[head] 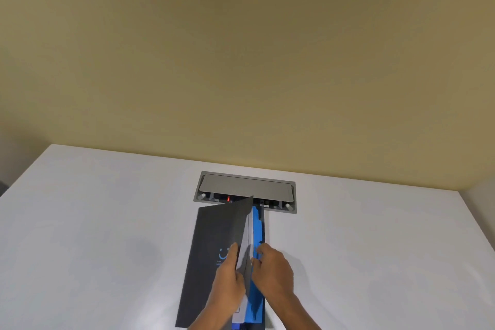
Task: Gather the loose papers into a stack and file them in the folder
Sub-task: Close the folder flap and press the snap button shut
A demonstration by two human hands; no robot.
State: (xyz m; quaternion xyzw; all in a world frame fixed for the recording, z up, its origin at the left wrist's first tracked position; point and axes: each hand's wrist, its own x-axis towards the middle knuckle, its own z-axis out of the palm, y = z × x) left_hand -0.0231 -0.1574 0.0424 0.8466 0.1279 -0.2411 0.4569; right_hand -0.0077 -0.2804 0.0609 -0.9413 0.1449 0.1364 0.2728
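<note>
A dark grey folder point(211, 238) with a blue smile logo lies on the white table, running from the near edge toward the wall. Its front cover is lifted partway along the right edge, and my left hand point(230, 278) grips that edge. Under the cover show white papers point(250, 230) and blue tabbed dividers point(257, 233). My right hand point(273, 270) rests on the blue dividers beside the cover's edge, fingers bent and touching them.
A grey cable box point(245, 190) with a hinged lid is set into the white table point(107, 222) just beyond the folder's far end. A yellow wall rises behind the table's far edge.
</note>
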